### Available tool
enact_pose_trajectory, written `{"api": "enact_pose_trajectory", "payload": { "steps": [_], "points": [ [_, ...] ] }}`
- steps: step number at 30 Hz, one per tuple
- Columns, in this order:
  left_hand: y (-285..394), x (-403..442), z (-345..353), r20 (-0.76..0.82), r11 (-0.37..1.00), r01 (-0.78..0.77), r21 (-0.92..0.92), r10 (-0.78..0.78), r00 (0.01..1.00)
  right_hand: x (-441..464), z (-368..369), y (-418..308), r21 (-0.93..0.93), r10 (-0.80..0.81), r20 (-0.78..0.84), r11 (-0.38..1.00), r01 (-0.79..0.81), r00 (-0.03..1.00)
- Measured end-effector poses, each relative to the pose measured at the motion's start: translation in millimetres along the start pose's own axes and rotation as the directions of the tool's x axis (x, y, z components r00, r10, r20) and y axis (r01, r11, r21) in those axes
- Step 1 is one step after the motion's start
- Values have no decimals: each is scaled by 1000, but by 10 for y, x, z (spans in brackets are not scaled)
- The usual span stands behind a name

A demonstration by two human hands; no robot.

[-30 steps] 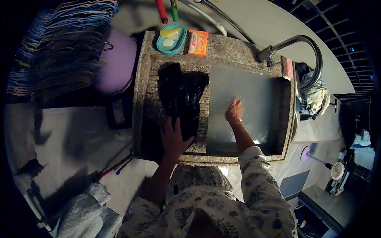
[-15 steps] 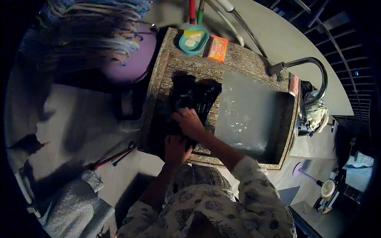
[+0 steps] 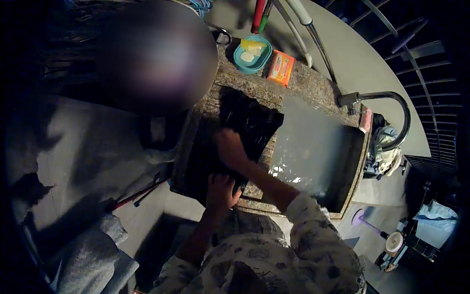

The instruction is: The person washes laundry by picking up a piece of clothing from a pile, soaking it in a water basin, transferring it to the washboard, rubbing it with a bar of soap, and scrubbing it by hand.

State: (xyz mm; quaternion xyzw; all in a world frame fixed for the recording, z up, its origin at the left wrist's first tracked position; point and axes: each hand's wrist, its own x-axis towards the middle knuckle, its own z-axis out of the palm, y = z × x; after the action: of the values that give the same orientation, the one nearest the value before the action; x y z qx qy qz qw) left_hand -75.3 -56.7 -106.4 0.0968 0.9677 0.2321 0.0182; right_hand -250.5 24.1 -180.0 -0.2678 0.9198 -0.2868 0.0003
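A wet black cloth (image 3: 249, 115) lies spread over the ribbed washboard part of the stone sink. My left hand (image 3: 223, 191) rests on the cloth's lower part near the sink's front edge, its thumb apart from the fingers. Higher up, my right hand (image 3: 231, 147) presses on the cloth with its fingers curled; whatever is under them is hidden and blurred. Cloudy water (image 3: 306, 147) fills the basin to the right of the washboard.
A teal soap dish (image 3: 252, 54) and an orange packet (image 3: 281, 67) stand on the back ledge. The curved faucet (image 3: 404, 110) reaches over the right side, beside piled clothes (image 3: 387, 152). A blurred round patch covers the upper left.
My right hand has left the basin water and come onto the black cloth beside my left hand. The whole view has shifted, with the sink now farther right.
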Motion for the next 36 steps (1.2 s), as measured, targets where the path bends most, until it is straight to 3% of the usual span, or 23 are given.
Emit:
{"api": "enact_pose_trajectory", "payload": {
  "steps": [2, 3, 4, 5, 7, 9, 11, 13, 16, 19, 22, 25, 28, 31, 33, 35, 36],
  "points": [
    [-13, 8, -11, 49, 1000, 5, -23, -4, 999, -128, -97, -133, -107, 69, 249, 993, -43, 966],
    [-9, -15, -16, 81, 999, 12, -32, -9, 997, 19, 31, 18, -148, 8, -90, 989, -22, 996],
    [4, -27, -17, 70, 1000, 6, -22, -4, 998, 286, 166, 258, -195, -66, -413, 981, -18, 908],
    [16, -19, -20, 59, 1000, -5, -12, 6, 998, 553, 101, 412, -22, 114, -265, 992, -124, 957],
    [-5, 60, -17, 46, 1000, -7, 6, 6, 999, 973, 288, 759, -103, 207, -428, 956, -275, 880],
    [23, 27, -74, 82, 1000, 16, -3, -16, 996, 901, 118, 645, 21, 169, -295, 985, -171, 940],
    [7, 96, -37, 50, 1000, 3, 2, -3, 999, 508, -125, 373, 230, 273, -327, 952, -204, 905],
    [20, 0, -43, 67, 1000, 12, 2, -12, 998, 60, -274, -53, 148, 271, -329, 961, -234, 904],
    [25, 16, -1, 73, 1000, 20, -4, -19, 997, -391, -135, -176, -83, 148, -77, 985, -154, 986],
    [25, -36, 3, 68, 1000, 11, 1, -11, 998, -74, -19, 155, -14, 246, -68, 969, -247, 967],
    [1, 54, -7, 38, 999, 9, 44, -11, 999, 355, 62, 462, 178, 241, -202, 962, -206, 949],
    [27, -7, 29, 15, 999, 31, 38, -32, 999, 726, -124, 702, 321, 192, -131, 936, -141, 973],
    [6, -17, 68, -72, 999, 13, 51, -9, 997, 957, 156, 1083, 314, 184, -285, 945, -90, 941],
    [15, 6, 67, -103, 998, 5, 58, 1, 995, 731, 240, 938, 838, 413, -363, 537, 98, 835],
    [8, 7, 65, -119, 999, 6, 54, 1, 993, 111, -84, 518, 720, 218, -346, 686, 109, 912],
    [39, 17, -4, -43, 999, 32, 41, -31, 999, -694, -189, 72, 327, -47, -176, 939, 103, 983],
    [50, 30, -16, -5, 998, 45, 37, -45, 999, -780, -217, 87, 302, -63, -91, 949, 88, 994]
  ]
}}
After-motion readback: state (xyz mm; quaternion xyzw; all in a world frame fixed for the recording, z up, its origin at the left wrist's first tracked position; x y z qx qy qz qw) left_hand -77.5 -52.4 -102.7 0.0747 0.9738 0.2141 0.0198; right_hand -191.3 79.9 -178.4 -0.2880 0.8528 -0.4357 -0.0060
